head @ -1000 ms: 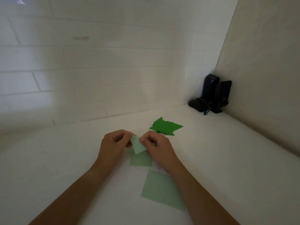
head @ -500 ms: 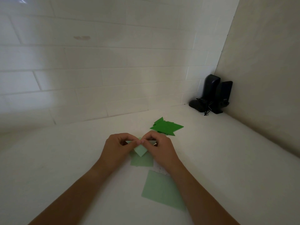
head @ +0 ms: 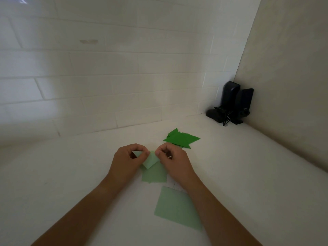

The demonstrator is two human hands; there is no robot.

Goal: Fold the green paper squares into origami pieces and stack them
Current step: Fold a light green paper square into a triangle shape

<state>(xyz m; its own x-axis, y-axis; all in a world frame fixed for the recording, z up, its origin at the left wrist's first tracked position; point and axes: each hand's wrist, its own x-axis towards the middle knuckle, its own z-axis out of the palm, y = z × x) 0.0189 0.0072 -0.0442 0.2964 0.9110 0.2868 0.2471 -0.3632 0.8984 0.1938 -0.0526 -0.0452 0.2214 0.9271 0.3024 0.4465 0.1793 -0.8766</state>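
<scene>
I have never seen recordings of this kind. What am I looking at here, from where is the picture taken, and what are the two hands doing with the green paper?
There is no machine here. A person wears a wide-angle camera on the head, and it looks forward and down, so you see the person's own two bare arms reaching into the picture.

The left hand and the right hand pinch one small pale green paper between the fingertips, just above the white surface; it looks partly folded, with a point hanging down.

On the surface lie more pale green squares: a small stack right under the hands, and one larger-looking sheet closer to the person. Behind the right hand is a pile of darker green folded triangles, probably the finished pieces.

In the far corner stand two dark objects with a cable; I cannot say what they are.
</scene>
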